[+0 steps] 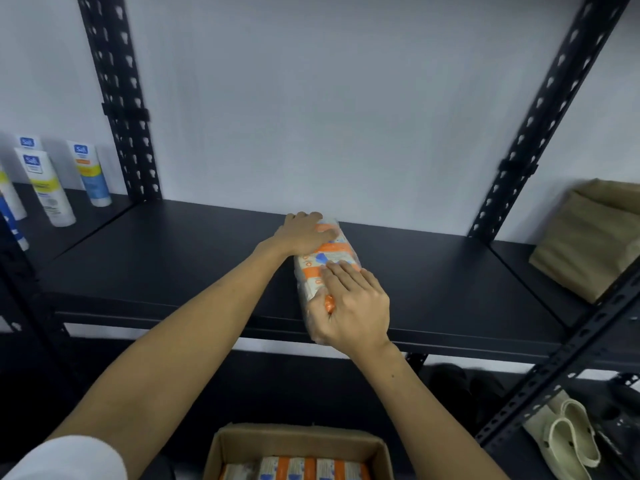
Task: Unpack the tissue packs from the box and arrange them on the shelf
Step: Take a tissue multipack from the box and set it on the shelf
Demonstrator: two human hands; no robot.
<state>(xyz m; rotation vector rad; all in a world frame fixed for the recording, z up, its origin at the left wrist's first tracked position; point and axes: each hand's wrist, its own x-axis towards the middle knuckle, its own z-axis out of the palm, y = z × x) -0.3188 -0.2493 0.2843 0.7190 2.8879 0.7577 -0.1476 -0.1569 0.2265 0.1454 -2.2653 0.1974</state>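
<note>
At the lower edge of the view, an open cardboard box [298, 448] is observed, with further orange-and-white tissue packs [294, 468] lying inside in a row. To its right, on a lower level, a pair of pale clogs [568, 441] is noted.

Above the box, both bare arms are extended onto the black shelf [173, 268]. One tissue pack [323, 261] is found lying on the shelf board, lengthwise from front to back, its near end at the front edge. The right hand [353, 306] is placed on the near end of the pack, fingers laid over the top and thumb curled against the wrapper, so that the pack is gripped. The left hand [304, 233] is set at the far end, fingers curled over the end and thumb across the top; the pack is held there as well.

Further back, white tubes [55, 188] are seen standing on the adjoining bay at left, and a folded khaki item [588, 240] rests on the bay at right. A pale wall [329, 98] is recorded behind the perforated uprights [121, 98].
</note>
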